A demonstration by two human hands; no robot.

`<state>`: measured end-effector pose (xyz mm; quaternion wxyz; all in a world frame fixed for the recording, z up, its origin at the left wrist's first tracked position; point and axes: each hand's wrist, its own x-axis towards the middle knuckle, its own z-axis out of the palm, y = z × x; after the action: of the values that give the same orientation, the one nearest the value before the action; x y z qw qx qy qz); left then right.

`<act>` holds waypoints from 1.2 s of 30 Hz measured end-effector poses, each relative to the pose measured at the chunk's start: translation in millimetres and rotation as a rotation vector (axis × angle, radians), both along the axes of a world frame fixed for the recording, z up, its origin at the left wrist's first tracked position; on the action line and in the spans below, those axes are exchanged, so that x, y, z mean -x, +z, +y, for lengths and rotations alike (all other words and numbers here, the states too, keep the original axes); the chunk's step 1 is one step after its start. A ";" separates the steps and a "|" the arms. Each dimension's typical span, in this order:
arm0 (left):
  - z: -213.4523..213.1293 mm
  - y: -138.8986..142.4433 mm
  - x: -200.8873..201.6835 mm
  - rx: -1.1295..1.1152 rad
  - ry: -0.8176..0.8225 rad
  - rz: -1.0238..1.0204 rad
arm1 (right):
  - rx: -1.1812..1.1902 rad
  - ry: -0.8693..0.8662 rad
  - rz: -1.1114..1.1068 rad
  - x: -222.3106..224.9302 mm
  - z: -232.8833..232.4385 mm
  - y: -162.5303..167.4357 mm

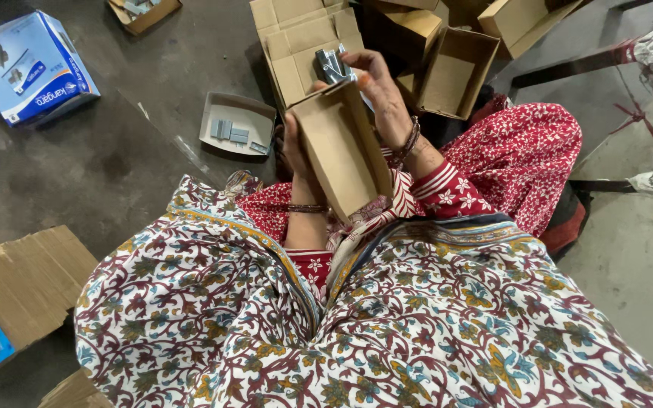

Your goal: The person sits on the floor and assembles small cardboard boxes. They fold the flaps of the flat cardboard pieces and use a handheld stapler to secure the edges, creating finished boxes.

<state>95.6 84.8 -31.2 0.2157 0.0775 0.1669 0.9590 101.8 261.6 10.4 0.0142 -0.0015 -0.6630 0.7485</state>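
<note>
At upper centre of the frame, the left hand grips a tilted brown cardboard box from behind. The right hand pinches a grey metal part at the box's open top.

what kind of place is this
Likely a small packing workshop: bare concrete floor, a stack of flat cardboard sheets, open cartons, and a small brown box being filled with a metal part.

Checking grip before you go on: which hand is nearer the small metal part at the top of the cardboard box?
Right. The right hand holds the metal part at the open top of the cardboard box. The left hand grips the box's side, lower down and apart from the part.
</note>
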 end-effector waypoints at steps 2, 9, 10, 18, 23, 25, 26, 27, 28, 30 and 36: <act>-8.4 2.3 11.7 -0.043 0.046 0.003 | -0.408 -0.123 -0.142 4.3 -0.2 -10.8; -26.2 19.7 17.2 0.062 0.198 0.063 | -1.272 -0.046 -0.415 -2.3 -24.2 -25.1; -27.0 24.0 15.4 0.087 0.182 0.080 | -1.245 -0.051 -0.429 -1.3 -24.3 -26.9; -34.0 56.3 8.5 0.358 0.105 0.184 | 0.197 -0.004 -0.589 -21.0 16.7 -27.2; -31.8 58.5 8.6 0.423 0.067 0.264 | 0.896 0.253 -0.494 -112.2 23.5 23.4; -32.4 58.3 10.8 0.486 0.058 0.319 | 1.014 0.355 -0.470 -138.5 23.9 38.1; -33.6 58.7 11.9 0.515 0.052 0.352 | 0.993 0.386 -0.449 -150.0 22.9 42.1; -34.3 59.1 12.6 0.543 0.046 0.387 | 0.969 0.418 -0.426 -159.5 22.0 43.8; -34.5 59.8 13.5 0.553 0.029 0.405 | 0.946 0.455 -0.401 -164.4 21.8 42.7; -36.1 61.8 13.6 0.582 -0.005 0.436 | 0.881 0.485 -0.366 -171.6 21.8 37.3; -35.4 67.7 14.5 0.803 -0.055 0.644 | 0.714 0.377 -0.497 -173.9 22.2 33.8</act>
<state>81.1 49.4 36.5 0.1911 0.2842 0.5778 0.7409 275.7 283.8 44.2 -0.2824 -0.0647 -0.3365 0.8960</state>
